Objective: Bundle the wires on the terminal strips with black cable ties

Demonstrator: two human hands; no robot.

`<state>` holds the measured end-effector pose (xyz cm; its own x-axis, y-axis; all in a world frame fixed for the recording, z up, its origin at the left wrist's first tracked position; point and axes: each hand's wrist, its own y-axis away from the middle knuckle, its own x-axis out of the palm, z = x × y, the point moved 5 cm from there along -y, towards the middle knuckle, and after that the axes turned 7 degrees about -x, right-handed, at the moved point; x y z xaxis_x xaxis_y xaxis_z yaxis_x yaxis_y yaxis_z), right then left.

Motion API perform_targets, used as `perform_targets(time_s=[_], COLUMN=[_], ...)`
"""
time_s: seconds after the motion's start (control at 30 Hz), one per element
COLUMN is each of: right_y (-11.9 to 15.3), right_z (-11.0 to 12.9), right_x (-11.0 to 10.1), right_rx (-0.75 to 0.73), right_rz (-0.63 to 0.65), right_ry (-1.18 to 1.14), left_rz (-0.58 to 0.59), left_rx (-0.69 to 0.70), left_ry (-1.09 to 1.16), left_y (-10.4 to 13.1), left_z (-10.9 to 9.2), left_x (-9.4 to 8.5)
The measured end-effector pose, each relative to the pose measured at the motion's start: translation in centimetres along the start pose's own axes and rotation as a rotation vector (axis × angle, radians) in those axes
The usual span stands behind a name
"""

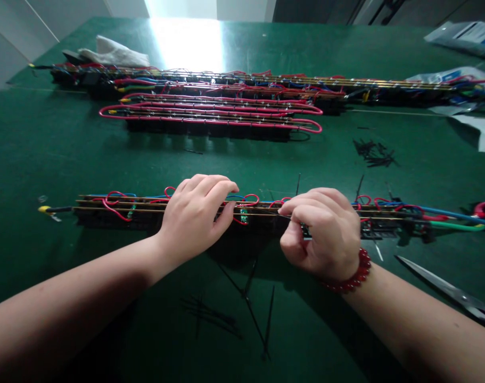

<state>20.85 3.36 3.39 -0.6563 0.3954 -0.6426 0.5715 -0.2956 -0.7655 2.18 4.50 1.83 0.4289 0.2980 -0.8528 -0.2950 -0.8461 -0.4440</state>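
A long wired assembly [94, 217] lies across the table in front of me, with brass-coloured rods, a black body, red and blue wires and small green circuit boards. My left hand [198, 210] rests over its middle, fingers curled across the top, thumb and index fingertips slightly apart. To the right, my right hand [322, 229] is closed just above the rods. A thin dark strip, seemingly a black cable tie [284, 214], shows at its fingertips; the rest is hidden. Other cable ties [360, 185] stick up from the assembly's far side. A red bead bracelet circles my right wrist.
Loose cable ties [212, 314] lie nearest me, and another pile [373, 153] lies farther back. Scissors [450, 287] rest at the right. Behind are a red-wired block [210, 127], a second long assembly [386, 84], a white cloth [114, 53] and plastic bags [466, 38].
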Motion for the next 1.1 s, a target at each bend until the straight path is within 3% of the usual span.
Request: perform_targets(time_s=[0.27, 0.47, 0.63, 0.97, 1.1], right_y=[-0.1, 0.0, 0.2, 0.3, 0.6], right_z=[0.1, 0.5, 0.2, -0.6, -0.8], right_x=[1.1, 1.7, 2.0, 0.9, 0.9], right_rx=[-0.005, -0.090, -0.049, 0.153, 0.181], right_rz=[0.094, 0.153, 0.168, -0.006, -0.011], right_ry=[0.014, -0.061, -0.096, -0.294, -0.318], left_rz=[0.046, 0.192, 0.215, 0.197, 0.193], left_rx=[-0.034, -0.047, -0.028, -0.006, 0.013], left_ry=[-0.067, -0.148, -0.133, -0.146, -0.147], left_y=[0.1, -0.1, -0.2, -0.1, -0.1], left_z=[0.1, 0.1, 0.0, 0.0, -0.1], left_x=[0.6, 1.1, 1.0, 1.1, 1.0])
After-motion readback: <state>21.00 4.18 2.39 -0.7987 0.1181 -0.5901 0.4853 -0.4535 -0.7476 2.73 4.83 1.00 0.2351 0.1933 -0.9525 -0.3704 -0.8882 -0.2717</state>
